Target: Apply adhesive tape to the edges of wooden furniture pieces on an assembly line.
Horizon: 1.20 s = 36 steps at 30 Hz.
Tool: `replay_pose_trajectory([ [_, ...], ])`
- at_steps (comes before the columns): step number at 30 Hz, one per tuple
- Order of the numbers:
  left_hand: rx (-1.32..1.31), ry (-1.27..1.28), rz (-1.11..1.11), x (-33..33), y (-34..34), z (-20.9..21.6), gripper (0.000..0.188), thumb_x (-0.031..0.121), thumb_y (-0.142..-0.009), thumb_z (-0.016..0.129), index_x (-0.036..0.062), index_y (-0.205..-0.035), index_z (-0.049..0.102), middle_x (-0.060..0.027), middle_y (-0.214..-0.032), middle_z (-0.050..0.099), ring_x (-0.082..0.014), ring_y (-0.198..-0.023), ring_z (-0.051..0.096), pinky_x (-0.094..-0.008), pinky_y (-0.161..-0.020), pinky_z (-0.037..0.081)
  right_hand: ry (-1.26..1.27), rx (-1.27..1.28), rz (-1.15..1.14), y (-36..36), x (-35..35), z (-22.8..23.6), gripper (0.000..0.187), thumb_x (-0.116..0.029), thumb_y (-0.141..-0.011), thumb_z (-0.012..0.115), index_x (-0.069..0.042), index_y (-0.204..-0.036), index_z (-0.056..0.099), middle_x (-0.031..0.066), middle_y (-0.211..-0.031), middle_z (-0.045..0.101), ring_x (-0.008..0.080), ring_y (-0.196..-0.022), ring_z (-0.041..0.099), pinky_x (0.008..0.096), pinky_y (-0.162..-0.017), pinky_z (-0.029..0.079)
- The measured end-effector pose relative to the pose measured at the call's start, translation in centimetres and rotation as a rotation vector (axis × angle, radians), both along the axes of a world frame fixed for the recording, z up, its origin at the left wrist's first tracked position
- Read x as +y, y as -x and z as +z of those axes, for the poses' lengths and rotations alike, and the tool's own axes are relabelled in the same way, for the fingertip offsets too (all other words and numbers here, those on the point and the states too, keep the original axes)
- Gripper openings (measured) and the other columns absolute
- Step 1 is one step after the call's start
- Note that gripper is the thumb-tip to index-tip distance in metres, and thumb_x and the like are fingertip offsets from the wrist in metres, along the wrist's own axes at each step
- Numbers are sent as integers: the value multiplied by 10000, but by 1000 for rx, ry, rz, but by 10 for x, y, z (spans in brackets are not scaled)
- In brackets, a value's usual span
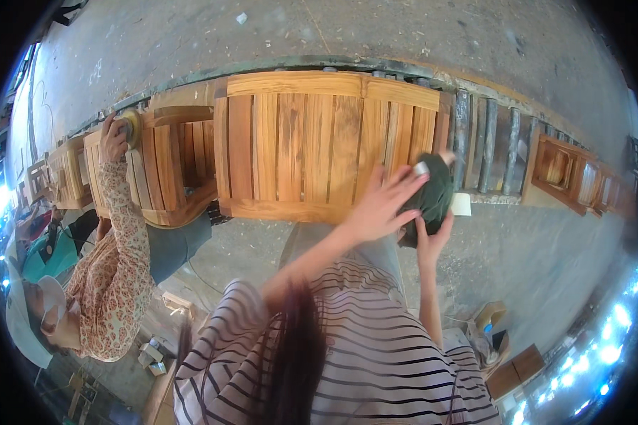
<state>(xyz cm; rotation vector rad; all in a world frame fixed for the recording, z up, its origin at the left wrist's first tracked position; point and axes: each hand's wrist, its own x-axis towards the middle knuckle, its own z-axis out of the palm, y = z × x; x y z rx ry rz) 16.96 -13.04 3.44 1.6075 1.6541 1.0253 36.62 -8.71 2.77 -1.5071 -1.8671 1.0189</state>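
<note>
A slatted wooden panel (317,149), framed by wider boards, lies in front of me on a roller conveyor. At its right end is a bunched dark green cloth (436,195). My right hand (432,237) grips this cloth from below, thumb and fingers closed against it. My left hand (386,205) reaches across from the left with fingers stretched out, the tips touching the cloth. A small white piece (422,168) shows at the left fingertips; I cannot tell what it is. The cloth hides part of the panel's right edge.
Bare metal rollers (488,145) continue to the right, toward another wooden piece (571,173). On the left, a co-worker in a patterned sleeve (120,205) holds a round yellowish tool (130,129) on a slatted wooden piece (159,166). A wooden box (514,372) stands on the floor at lower right.
</note>
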Motion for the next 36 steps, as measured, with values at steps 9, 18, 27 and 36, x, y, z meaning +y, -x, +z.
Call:
replay_pose_trajectory([
  [9,629,298,920,-109,200,-3,722,476,-949,523,143,-1535,263,-164,-1574,271,-408,-1452,214,-571,-1125,206,-768,-448,238,105,124,-9,490,-237,-774,740,-23,-1176,559,187,-1043,566,377,-1030,543,511,-983,369],
  [18,-7,-15,1113,-103,223,-17,698,369,-1014,462,50,-1546,142,-199,-1579,233,-328,-1462,236,-404,-1168,212,-828,54,1062,246,-41,-22,117,-235,-673,619,-154,-698,538,25,-751,501,209,-765,551,335,-612,441],
  [27,14,42,877,-95,153,8,188,303,-826,756,139,-917,773,-83,-1541,360,-384,-1477,133,-568,-1171,94,333,33,1306,69,-115,-39,322,-314,-789,679,-48,-950,594,137,-964,633,329,-909,611,415,-798,490],
  [36,253,190,933,-54,126,-3,170,356,-826,753,197,-877,785,11,-1552,335,-401,-1486,37,-644,-1110,-100,471,-262,905,8,-41,-62,354,-280,-824,675,-27,-1060,602,201,-1122,603,414,-1057,555,461,-892,459],
])
